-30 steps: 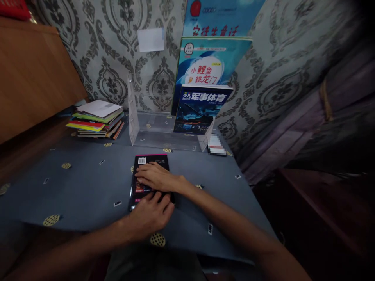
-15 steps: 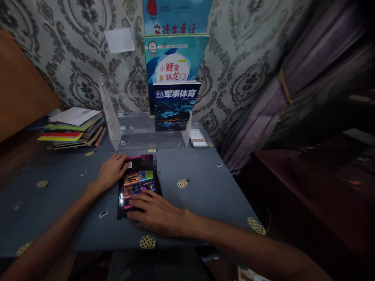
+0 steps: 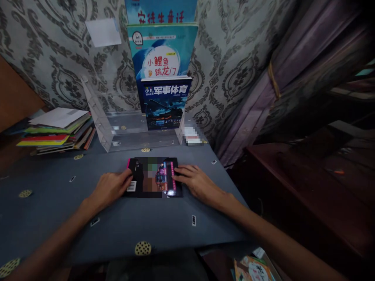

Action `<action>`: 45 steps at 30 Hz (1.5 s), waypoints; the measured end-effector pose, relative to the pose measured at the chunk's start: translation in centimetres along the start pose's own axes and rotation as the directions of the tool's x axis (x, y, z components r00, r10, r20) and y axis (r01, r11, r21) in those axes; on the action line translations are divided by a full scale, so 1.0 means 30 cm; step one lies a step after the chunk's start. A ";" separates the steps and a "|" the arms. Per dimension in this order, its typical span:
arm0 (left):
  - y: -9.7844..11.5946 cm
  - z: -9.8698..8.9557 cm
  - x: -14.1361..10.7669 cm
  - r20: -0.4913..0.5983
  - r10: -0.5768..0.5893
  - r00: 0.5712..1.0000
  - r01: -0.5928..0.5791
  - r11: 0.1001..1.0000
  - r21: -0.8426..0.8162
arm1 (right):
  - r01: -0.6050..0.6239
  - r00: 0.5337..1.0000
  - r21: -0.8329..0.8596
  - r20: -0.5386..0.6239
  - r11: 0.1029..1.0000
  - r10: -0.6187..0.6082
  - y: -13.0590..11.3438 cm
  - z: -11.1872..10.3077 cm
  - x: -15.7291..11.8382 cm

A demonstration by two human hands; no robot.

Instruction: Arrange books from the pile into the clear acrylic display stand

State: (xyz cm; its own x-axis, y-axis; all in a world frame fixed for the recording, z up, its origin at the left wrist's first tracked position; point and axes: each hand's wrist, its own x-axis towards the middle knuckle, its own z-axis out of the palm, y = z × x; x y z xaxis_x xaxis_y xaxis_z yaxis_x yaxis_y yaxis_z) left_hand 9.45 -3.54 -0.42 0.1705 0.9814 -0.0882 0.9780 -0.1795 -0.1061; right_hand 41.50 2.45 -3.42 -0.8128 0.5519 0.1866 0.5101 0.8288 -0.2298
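A black book with a pink edge lies sideways on the blue tablecloth, its barcode near the left end and its middle blurred out. My left hand is closed on its left end, the fingertips over the edge. At the other end, my right hand has its fingers stretched out and slightly apart, their tips touching the book's right edge. Behind the book stands a clear rack holding a dark blue book, with a teal book and another blue book higher up behind it.
A stack of books and papers sits at the back left of the table. Right of the rack is a small pixelated white item. A tied curtain hangs at right above a dark red surface. Books show below the table's front edge.
The black book has turned from upright to sideways. My right hand has moved from on top of the cover to the right end. The view has shifted, and the rack appears further left.
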 end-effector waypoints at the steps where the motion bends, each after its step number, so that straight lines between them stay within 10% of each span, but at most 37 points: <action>1: 0.024 -0.002 0.000 0.019 0.027 0.999 -0.027 1.000 0.007 | -0.044 0.999 -0.010 -0.007 0.999 0.044 0.014 -0.005 -0.003; 7: 0.079 -0.011 0.018 0.025 0.064 0.998 -0.063 0.998 -0.006 | -0.122 0.991 -0.063 -0.055 0.991 0.119 -0.004 -0.006 0.019; 12: 0.052 0.039 0.039 -0.231 0.009 0.973 -0.004 1.000 0.024 | -0.166 0.979 -0.040 -0.128 0.985 0.160 -0.026 0.030 0.030; 29: 0.151 0.108 0.071 -0.503 0.283 0.817 -0.396 0.908 -0.133 | -0.369 0.911 -0.149 -0.252 0.917 0.325 0.024 0.012 -0.043; 39: 0.116 0.121 0.061 -0.515 0.154 0.844 -0.395 0.827 -0.401 | 0.011 1.000 0.202 -0.010 0.979 -0.009 -0.155 0.080 0.216; 45: 0.104 0.126 0.051 -0.494 0.162 0.854 -0.412 0.790 -0.454 | 0.021 0.999 0.194 0.028 0.981 -0.027 -0.173 0.113 0.272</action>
State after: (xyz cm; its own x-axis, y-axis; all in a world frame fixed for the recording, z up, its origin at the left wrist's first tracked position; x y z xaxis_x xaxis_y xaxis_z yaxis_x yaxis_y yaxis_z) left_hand 12.30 -2.85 -4.64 0.3631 0.8429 0.3970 0.7563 -0.5155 0.4028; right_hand 31.26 2.32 -3.96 -0.8336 0.5268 0.1663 0.4286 0.8067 -0.4068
